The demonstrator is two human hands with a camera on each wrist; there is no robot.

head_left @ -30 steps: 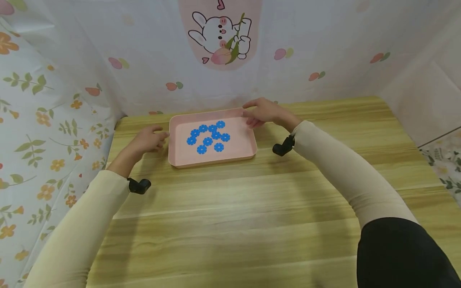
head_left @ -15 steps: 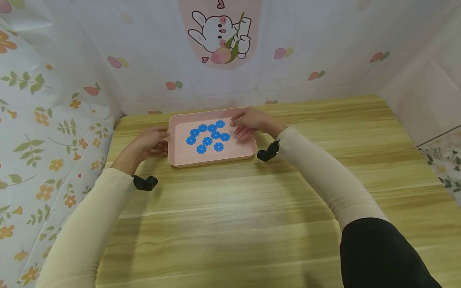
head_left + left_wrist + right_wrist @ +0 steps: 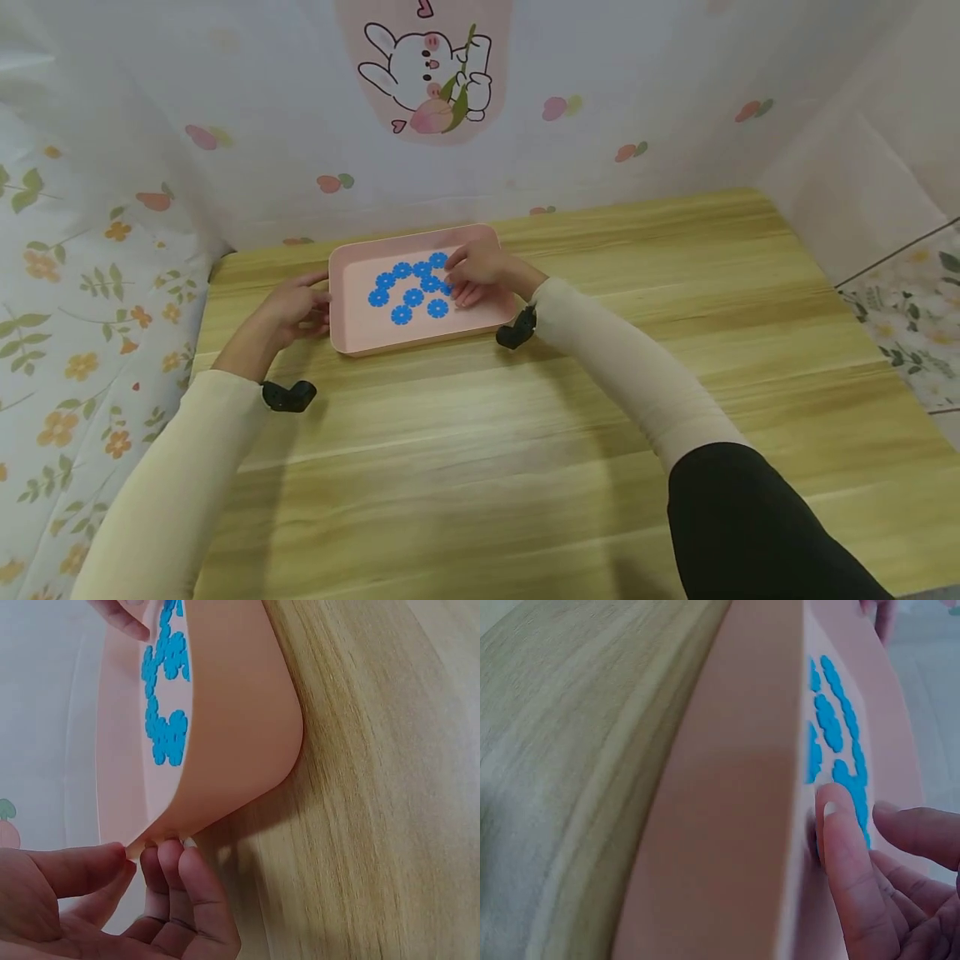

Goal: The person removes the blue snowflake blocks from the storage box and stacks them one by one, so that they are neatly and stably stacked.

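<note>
Surface: I see a wooden surface (image 3: 570,433) with pale streaked grain; it carries the tray toward its far left part.
Backdrop: behind the tray hangs a thin sheet (image 3: 600,75) printed with fruit and a cartoon rabbit (image 3: 423,71).
Tray: a pink tray (image 3: 375,333), shallow, rectangular with rounded corners, smooth matte plastic by the look of it, lying flat on the surface.
Tray contents: a cluster of blue flower pieces (image 3: 401,315), flat, round and scalloped at the edge, lying on the tray floor around its middle, some touching one another. I count about nine, though the hand hides part of the group.
Left arm: my left hand (image 3: 288,307) is at the tray's left edge, in a cream sleeve with a small black camera mount (image 3: 288,395) at the wrist.
Left grip: in the left wrist view the thumb and fingertips (image 3: 176,859) pinch the tray's rim at a corner, so this grip holds the tray.
Right arm: my right hand (image 3: 480,273) reaches over the tray's right side, palm down, inside the tray.
Right grip: fingers (image 3: 847,862) loosely extended, tips resting on the tray floor just beside and against the rightmost blue pieces; nothing is clasped that I can see.
</note>
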